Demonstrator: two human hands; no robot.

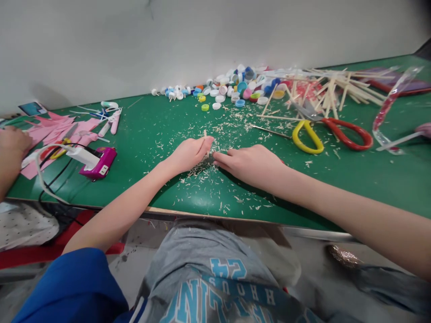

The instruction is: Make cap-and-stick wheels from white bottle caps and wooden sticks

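Observation:
My left hand (191, 153) is closed round a thin wooden stick (205, 133), whose pale tip pokes out above the fingers. Just to its right, my right hand (251, 163) is closed with its fingertips close to the left ones. What it grips is mostly hidden; a dark grey sliver shows by the fingertips and a speck of red behind the hand. Pale wood shavings (198, 169) lie under and around both hands on the green table (134, 154).
Bottle caps (222, 89) are heaped by the wall, with wooden sticks (332, 92) to their right. Red-and-yellow scissors (308, 137) and a thin metal rod (271, 132) lie beyond my right hand. A pink power socket (101, 163), pink pieces (50, 130) and another person's hand (13, 143) are left.

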